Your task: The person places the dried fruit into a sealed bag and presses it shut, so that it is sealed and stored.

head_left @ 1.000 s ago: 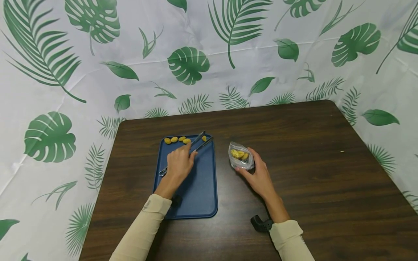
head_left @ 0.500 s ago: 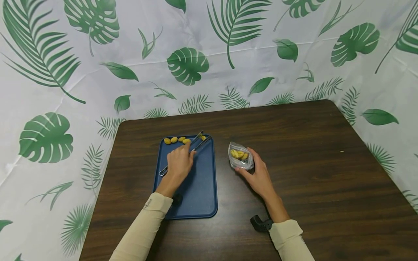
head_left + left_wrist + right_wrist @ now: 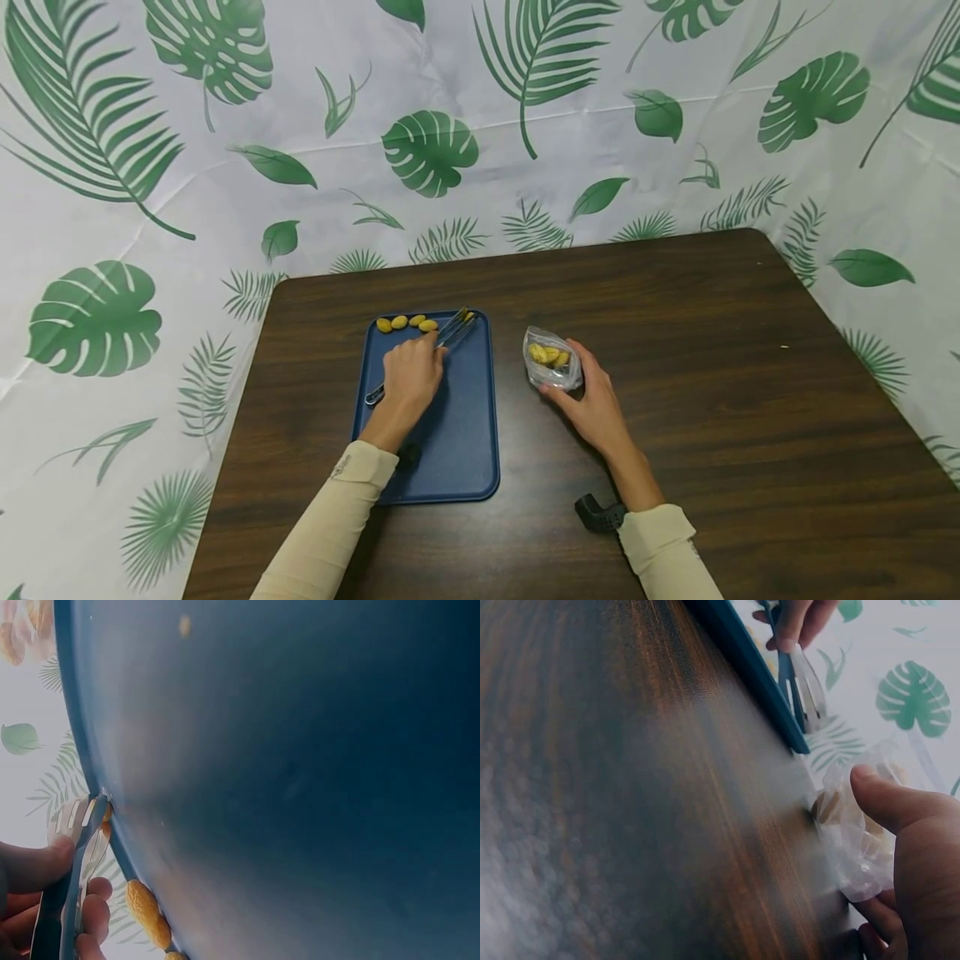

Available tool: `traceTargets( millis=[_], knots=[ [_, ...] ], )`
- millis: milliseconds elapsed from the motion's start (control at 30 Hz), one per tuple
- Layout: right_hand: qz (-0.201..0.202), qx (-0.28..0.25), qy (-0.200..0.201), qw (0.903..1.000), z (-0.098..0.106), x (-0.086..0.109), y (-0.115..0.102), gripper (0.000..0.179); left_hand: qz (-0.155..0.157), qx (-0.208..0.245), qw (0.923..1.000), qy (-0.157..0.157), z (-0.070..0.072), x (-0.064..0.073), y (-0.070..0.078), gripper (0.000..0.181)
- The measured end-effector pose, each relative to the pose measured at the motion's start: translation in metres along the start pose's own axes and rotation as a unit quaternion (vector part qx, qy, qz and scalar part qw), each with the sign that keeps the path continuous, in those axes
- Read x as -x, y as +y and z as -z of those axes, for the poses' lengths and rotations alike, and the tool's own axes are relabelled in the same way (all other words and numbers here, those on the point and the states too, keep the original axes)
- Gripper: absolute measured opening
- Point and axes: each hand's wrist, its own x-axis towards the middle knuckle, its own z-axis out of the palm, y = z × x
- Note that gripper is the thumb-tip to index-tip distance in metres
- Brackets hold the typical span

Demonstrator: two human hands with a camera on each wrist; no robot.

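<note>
My left hand (image 3: 412, 371) holds metal tongs (image 3: 73, 881) over the blue tray (image 3: 461, 442). At the tray's far right corner, the tong tips stand around a yellow oval piece (image 3: 468, 316), partly hidden; how firmly they grip it I cannot tell. Several more yellow oval pieces (image 3: 400, 322) lie in a row along the tray's far edge, left of the tongs. Right of the tray, my right hand (image 3: 596, 408) grips a clear plastic bag (image 3: 556, 379), thumb on the near side and fingers behind. Its mouth is open, showing yellow pieces (image 3: 548, 355) inside.
Both the tray and the bag are on a dark wooden table (image 3: 720, 400). Behind it hangs a white cloth (image 3: 487, 75) printed with green leaves. A small pale crumb (image 3: 784, 347) lies on the table's right part.
The tong arms have drawn closer together, and their tips have come down around the yellow piece at the tray's far right corner. My right hand and the bag have stayed put.
</note>
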Motion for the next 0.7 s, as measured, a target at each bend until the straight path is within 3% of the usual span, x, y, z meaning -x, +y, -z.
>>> traceTargets(
  millis=[367,700],
  knots=[
    [-0.001,0.005,0.006,1.0,-0.0016,0.0011,0.0012,0.087,0.001,0.013,0.9999,-0.004,0.0035,0.0045,-0.0005,0.018],
    [0.005,0.0,0.002,1.0,-0.0003,0.0009,0.0021,0.088,-0.013,0.035,0.9978,0.055,0.0035,0.0066,-0.0094,0.022]
  ],
)
